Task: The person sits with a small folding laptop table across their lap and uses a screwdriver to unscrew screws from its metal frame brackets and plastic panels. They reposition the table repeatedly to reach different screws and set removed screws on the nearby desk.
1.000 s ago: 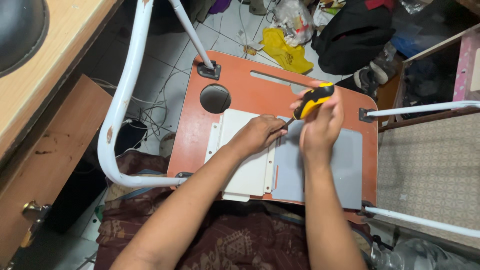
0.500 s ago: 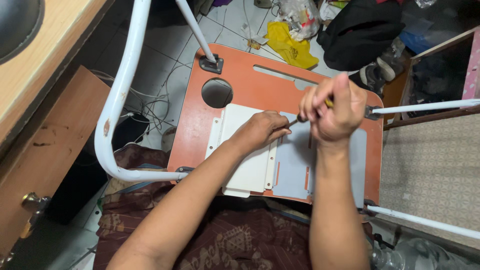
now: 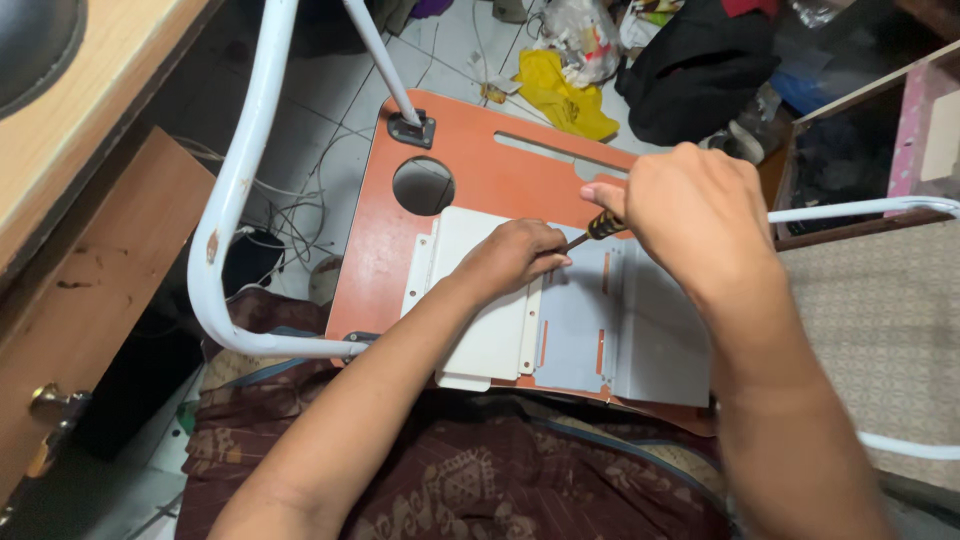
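An orange surface (image 3: 470, 150) with a round hole carries a grey plate (image 3: 640, 330) and a white plate (image 3: 480, 330). The left hand (image 3: 515, 255) presses on the white plate, fingers bent. The right hand (image 3: 695, 205) is closed around a screwdriver (image 3: 600, 228), tip by the left fingers.

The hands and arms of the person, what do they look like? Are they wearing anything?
Both arms are bare from the bottom edge of the picture to the fingers: no sleeves, gloves, watch or bracelets show. The left hand has short fingernails, and I see no rings. The right hand looks bare too, though its fingers curl out of view.
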A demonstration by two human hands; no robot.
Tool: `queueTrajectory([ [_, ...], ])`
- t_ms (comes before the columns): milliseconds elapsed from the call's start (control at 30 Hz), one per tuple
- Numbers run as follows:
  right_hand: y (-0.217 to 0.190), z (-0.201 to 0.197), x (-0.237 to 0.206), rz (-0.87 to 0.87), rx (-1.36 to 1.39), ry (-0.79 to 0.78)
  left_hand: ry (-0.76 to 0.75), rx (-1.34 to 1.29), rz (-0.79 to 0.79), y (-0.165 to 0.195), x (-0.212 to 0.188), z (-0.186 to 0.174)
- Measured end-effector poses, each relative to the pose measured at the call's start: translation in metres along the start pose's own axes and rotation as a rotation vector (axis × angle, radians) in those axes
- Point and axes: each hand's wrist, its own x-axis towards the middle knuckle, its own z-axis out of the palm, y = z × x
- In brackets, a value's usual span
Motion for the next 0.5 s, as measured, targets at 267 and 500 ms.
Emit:
queueTrajectory([
  [267, 0.016, -0.008, -0.003, -0.380, 0.251, -0.024, -0.180, -0.392, -0.228, -0.009, 0.007, -0.018],
  [500, 0.013, -0.015, -0.004, -0.338, 0.336, -0.045, -0.108, -0.225, -0.151, -0.009, 0.003, -0.019],
])
